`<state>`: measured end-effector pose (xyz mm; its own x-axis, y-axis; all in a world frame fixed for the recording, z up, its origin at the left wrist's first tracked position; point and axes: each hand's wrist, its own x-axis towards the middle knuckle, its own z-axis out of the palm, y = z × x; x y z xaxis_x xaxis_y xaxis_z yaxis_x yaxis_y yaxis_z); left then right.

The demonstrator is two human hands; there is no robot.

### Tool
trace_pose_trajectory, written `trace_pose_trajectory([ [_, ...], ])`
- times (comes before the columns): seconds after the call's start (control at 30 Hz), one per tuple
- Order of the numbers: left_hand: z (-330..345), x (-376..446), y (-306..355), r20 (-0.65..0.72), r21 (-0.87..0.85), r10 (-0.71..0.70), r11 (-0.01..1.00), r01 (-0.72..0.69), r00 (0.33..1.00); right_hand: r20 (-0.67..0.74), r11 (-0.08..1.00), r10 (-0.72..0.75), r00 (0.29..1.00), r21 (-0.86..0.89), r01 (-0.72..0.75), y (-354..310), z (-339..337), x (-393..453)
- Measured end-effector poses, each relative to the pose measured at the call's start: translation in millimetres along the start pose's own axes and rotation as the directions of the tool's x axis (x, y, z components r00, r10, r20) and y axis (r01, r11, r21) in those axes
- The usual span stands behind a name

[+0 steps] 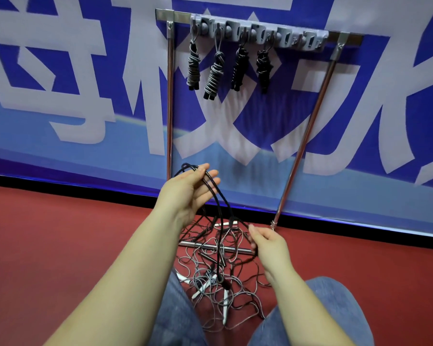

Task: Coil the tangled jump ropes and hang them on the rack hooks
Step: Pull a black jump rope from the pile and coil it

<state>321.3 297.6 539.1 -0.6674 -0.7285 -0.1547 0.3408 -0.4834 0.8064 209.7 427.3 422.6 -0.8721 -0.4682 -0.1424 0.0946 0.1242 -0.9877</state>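
Black cord of a jump rope (216, 196) runs over the fingers (210, 174) of the left hand (189, 191), which are held straight and slightly apart, palm up, with the loops draped across them rather than clenched. Lower and to the right, the right hand (266, 242) has its fingers curled together, pinching the same black rope where it sweeps down from the left hand. Beneath both hands, between the person's denim-clad knees (175, 318), a tangled pile of ropes (220, 278) in grey and black, with some white handles, lies on the red floor (60, 236). Behind it stands a metal rack (170, 108) against a blue and white banner (73, 71). Four coiled ropes (230, 68) hang from the grey hook strip (260, 33) at its top: two grey on the left, two black beside them.
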Motion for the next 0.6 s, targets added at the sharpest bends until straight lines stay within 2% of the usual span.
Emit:
trace_pose_trajectory([
  [0.1,4.4,3.5,9.1,-0.004,-0.038,0.013,0.999,-0.014,1.000,-0.073,0.991,0.119,0.990,-0.048,-0.123,24.0,-6.1,6.4],
  [0.17,9.6,4.4,11.8,0.004,-0.027,0.009,1.000,-0.009,1.000,-0.055,0.993,0.047,0.997,-0.102,-0.052,20.2,-2.6,4.5],
  [0.27,18.1,5.2,9.9,0.018,0.007,-0.030,1.000,0.030,0.999,0.114,0.997,-0.079,0.990,-0.004,0.080,-14.8,10.5,-3.3],
  [0.37,23.5,6.4,7.7,0.012,0.011,-0.075,0.997,0.075,0.997,0.305,0.987,-0.092,0.948,0.152,0.047,-44.0,21.2,-14.5],
  [0.5,25.1,8.9,8.7,0.021,-0.005,-0.101,0.995,0.101,0.995,0.356,0.975,-0.204,0.912,-0.004,0.220,-53.8,26.7,-26.3],
  [0.6,26.7,11.1,7.8,0.030,0.010,-0.118,0.993,0.118,0.993,0.389,0.964,-0.234,0.891,-0.027,0.265,-52.2,28.6,-27.0],
])
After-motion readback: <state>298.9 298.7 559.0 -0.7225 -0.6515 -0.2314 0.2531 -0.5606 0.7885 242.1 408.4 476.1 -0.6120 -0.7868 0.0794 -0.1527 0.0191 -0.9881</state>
